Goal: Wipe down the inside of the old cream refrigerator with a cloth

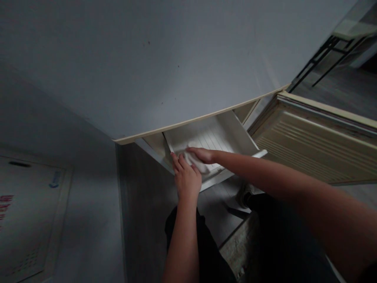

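A white drawer (235, 131) with a ribbed bottom is pulled out from under the flat grey top of an appliance (147, 63). My left hand (186, 179) grips the drawer's front edge, its fingers curled over the rim. Inside the drawer my right hand (203, 154) lies flat, fingers together, pressing on a white cloth (194, 161). Most of the cloth is hidden under both hands.
The appliance's cream door (318, 145) stands open to the right, with ribbed shelving on its inside. Grey floor (215, 208) and my dark-clothed legs show below. A white panel with red print (23, 220) is at the left. Black metal legs (324, 55) stand at the upper right.
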Demonstrator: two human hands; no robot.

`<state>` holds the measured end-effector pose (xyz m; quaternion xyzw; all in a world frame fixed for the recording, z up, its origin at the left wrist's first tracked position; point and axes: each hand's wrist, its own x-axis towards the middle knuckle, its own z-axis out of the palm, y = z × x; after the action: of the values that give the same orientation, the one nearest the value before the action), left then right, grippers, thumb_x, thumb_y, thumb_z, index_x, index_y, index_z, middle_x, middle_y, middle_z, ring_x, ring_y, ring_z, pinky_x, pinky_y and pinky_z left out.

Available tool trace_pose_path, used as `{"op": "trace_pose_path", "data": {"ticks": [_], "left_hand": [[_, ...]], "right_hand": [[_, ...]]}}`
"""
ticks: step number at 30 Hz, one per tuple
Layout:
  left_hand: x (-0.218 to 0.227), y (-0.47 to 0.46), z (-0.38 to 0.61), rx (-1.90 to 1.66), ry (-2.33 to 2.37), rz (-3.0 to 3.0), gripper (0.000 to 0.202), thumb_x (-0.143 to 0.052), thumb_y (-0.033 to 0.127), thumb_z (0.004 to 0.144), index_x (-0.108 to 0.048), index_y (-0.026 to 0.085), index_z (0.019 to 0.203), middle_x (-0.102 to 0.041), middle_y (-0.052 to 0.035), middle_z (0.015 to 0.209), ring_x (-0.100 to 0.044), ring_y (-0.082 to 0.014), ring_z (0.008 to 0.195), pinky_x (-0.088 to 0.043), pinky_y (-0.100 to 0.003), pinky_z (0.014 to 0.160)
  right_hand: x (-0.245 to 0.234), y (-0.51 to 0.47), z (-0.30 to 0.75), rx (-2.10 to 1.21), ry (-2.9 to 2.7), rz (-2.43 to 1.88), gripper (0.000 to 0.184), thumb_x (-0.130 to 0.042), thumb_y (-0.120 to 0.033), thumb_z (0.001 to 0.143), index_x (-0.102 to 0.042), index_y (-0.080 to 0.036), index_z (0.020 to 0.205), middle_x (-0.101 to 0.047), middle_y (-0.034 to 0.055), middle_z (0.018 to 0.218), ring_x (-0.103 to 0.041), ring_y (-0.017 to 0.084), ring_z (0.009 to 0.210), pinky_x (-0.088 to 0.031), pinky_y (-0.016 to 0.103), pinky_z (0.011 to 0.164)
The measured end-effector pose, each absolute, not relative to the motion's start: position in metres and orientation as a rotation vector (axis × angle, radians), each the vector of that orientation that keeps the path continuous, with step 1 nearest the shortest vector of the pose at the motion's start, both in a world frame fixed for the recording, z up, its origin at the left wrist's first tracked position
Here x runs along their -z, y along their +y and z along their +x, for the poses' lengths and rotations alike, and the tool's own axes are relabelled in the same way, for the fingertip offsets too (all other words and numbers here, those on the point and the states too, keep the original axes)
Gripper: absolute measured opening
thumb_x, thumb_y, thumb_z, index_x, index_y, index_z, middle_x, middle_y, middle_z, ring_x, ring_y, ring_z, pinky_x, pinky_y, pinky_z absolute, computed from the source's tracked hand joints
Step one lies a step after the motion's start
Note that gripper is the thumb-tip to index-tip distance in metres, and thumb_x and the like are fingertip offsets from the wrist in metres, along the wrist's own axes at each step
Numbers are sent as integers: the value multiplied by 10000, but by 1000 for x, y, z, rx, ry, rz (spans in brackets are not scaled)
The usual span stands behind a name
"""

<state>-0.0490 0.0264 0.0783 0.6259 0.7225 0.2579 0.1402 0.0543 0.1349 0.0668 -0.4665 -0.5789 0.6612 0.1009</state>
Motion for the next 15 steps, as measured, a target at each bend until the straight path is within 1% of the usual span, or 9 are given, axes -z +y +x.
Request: {"op": "trace_pose_path", "data": {"ticks": [2, 3, 4, 6, 8, 10, 12, 15], "left_hand": [[-78, 26, -49, -830, 2069, 1771, 732, -560, 140, 916, -250, 60, 1575, -235, -332, 1700, -267, -411, 1601, -401, -604, 1228], [-78, 25, -49, -853, 2064, 1760, 772, -571, 124, 900, -217, 65, 1584, -255, -333, 1692, -265, -402, 1603, -394, -597, 1236], [-79, 25, -49, -858, 2064, 1756, 798, -573, 107, 889, -193, 68, 1590, -269, -334, 1686, -269, -398, 1602, -390, -591, 1241], [-80, 24, -49, -830, 2073, 1764, 809, -569, 84, 876, -185, 65, 1588, -272, -335, 1684, -285, -401, 1596, -401, -583, 1236], [-82, 23, -49, -787, 2079, 1777, 762, -575, 82, 869, -243, 55, 1554, -260, -342, 1685, -293, -410, 1591, -421, -580, 1221], [-82, 23, -49, -767, 2085, 1770, 677, -575, 97, 877, -317, 47, 1501, -256, -351, 1682, -305, -413, 1586, -446, -570, 1202], [-83, 24, -49, -783, 2090, 1762, 627, -544, 103, 894, -340, 45, 1484, -275, -346, 1677, -316, -401, 1584, -442, -558, 1208], [-82, 25, -49, -846, 2104, 1759, 653, -481, 100, 909, -298, 50, 1534, -317, -330, 1667, -337, -381, 1578, -408, -553, 1233]], "right_hand": [[-61, 142, 9, -1986, -1557, -1288, 667, -138, -477, 1104, -662, -69, 1164, -719, 117, 901, -680, 207, 811, -581, 341, 844], [-59, 148, -8, -1950, -1541, -1295, 704, -98, -490, 1104, -649, -59, 1180, -702, 119, 882, -668, 211, 801, -578, 348, 835], [-57, 156, -22, -1902, -1559, -1314, 736, -57, -490, 1104, -631, -48, 1231, -697, 129, 907, -670, 221, 835, -572, 360, 854], [-54, 174, -40, -1733, -1695, -1348, 735, -7, -438, 1104, -537, -41, 1425, -701, 168, 1093, -672, 250, 1047, -540, 395, 972], [-53, 192, -47, -1527, -1905, -1366, 673, -48, -376, 1101, -392, -66, 1590, -652, 188, 1323, -593, 268, 1288, -474, 430, 1098], [-52, 204, -49, -1349, -2102, -1374, 647, -156, -354, 1085, -320, -94, 1654, -611, 183, 1433, -523, 288, 1392, -431, 463, 1154], [-51, 204, -47, -1347, -2195, -1342, 648, -253, -355, 1063, -343, -108, 1656, -628, 178, 1427, -539, 309, 1378, -445, 479, 1144], [-46, 186, -37, -1505, -2220, -1252, 633, -277, -337, 1050, -424, -71, 1605, -680, 188, 1336, -651, 303, 1218, -541, 449, 1019]]}}
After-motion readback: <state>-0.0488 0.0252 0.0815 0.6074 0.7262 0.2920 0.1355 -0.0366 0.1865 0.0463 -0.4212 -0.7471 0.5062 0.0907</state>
